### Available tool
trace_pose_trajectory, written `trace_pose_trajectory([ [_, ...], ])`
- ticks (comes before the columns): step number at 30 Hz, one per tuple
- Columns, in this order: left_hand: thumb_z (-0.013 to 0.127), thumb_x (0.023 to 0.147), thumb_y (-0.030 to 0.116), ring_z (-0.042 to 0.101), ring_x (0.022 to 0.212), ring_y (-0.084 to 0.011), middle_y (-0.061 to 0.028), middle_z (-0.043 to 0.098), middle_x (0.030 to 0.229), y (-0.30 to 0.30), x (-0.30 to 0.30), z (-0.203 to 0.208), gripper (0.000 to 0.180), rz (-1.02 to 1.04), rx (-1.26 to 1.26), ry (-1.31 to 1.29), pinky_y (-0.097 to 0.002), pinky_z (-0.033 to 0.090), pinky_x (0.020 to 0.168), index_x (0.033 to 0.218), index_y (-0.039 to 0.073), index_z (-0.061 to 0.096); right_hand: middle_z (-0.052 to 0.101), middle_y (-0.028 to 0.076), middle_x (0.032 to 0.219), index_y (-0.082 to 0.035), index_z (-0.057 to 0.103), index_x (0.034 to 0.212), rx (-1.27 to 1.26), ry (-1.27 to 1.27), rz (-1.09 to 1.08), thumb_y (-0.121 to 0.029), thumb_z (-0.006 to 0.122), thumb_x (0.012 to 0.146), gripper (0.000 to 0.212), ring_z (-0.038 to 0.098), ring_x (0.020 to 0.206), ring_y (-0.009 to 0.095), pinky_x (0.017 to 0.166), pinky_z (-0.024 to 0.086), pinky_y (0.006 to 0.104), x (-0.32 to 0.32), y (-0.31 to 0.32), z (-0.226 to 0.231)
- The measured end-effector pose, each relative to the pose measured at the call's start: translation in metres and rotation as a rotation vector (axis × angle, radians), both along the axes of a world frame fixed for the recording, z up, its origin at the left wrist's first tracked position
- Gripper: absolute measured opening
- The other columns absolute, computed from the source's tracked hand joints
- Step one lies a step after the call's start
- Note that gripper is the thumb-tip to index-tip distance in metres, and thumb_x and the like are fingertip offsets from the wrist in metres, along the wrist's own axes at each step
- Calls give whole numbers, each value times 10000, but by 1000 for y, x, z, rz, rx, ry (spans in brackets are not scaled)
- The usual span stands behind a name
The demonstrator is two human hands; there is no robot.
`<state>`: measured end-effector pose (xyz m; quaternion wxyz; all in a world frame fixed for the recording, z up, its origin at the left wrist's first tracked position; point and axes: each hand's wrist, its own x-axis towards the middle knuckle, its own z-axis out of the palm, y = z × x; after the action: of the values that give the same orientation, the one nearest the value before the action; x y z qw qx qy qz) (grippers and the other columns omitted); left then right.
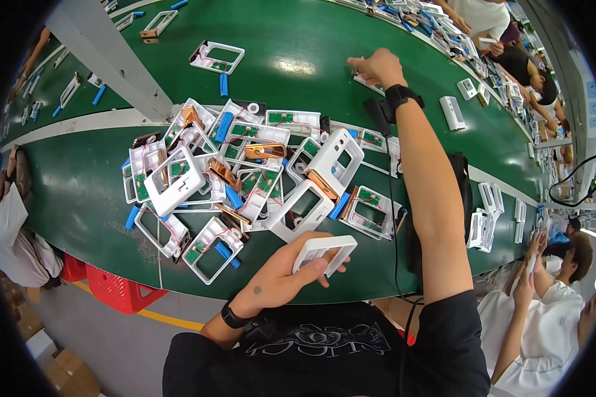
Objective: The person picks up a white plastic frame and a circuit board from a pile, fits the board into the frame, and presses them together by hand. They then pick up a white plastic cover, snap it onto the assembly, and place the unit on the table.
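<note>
My left hand [281, 271], near the table's front edge, is closed around a small white plastic housing [343, 246], held tilted with its hollow side showing. My right hand [379, 68] is stretched far forward over the green belt. Its fingers curl down at the end of another white housing [367, 83], mostly hidden beneath the hand. Between and left of my arms lies a heap of white housing frames [175, 180], many with green circuit boards [371, 197], thin red wires, blue cylindrical cells [224, 126] and copper-coloured parts [266, 151].
A grey metal post [106, 53] rises at the left beside the belt. A black cable [392, 198] hangs along my right arm. Stacked white housings [485, 221] lie to the right. A red plastic basket [119, 289] is below the table's left edge. Other people work along the right side.
</note>
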<state>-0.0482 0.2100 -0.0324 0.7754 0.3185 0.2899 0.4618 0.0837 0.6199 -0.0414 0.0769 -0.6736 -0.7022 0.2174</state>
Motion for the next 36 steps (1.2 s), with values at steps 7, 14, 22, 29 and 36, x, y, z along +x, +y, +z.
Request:
trace_pose_trajectory([
  [7,499,1050,227,633,1120,-246,-183,587,1286,15,0,-5,455,-40,0,-28,-339,559,803,1419,-22,402,727,89,872,-33,685,1005,246,-215,300,-332,726,870,331,712,764,246,756,580,371,39,8,24],
  [14,441,1064,298,634,1118,-283,-221,581,1284,31,4,-13,519,-16,-8,-128,-366,576,774,1432,-61,369,613,51,1230,-113,579,1236,620,-437,1123,-92,665,878,369,541,1230,268,1029,453,415,84,38,14],
  [22,434,1047,453,637,1104,-304,-236,584,1274,53,5,-22,656,69,-27,-17,-378,580,758,1453,-53,342,601,59,1122,-111,615,1164,346,-352,1278,-119,663,880,288,564,1124,272,986,470,405,116,79,7],
  [29,443,1030,518,641,1096,-323,-246,591,1258,64,21,-24,700,77,-35,40,-383,586,732,1453,-30,339,592,110,1080,-40,589,1145,400,-139,1094,-209,619,950,260,568,1047,335,903,479,420,158,70,-15],
  [36,308,1044,570,666,1077,-376,-260,561,1314,49,38,-25,726,259,-139,-148,-389,610,612,1454,-29,325,595,127,1089,-43,580,1205,503,-215,1155,-194,644,934,317,578,1032,359,884,474,432,160,43,-6],
])
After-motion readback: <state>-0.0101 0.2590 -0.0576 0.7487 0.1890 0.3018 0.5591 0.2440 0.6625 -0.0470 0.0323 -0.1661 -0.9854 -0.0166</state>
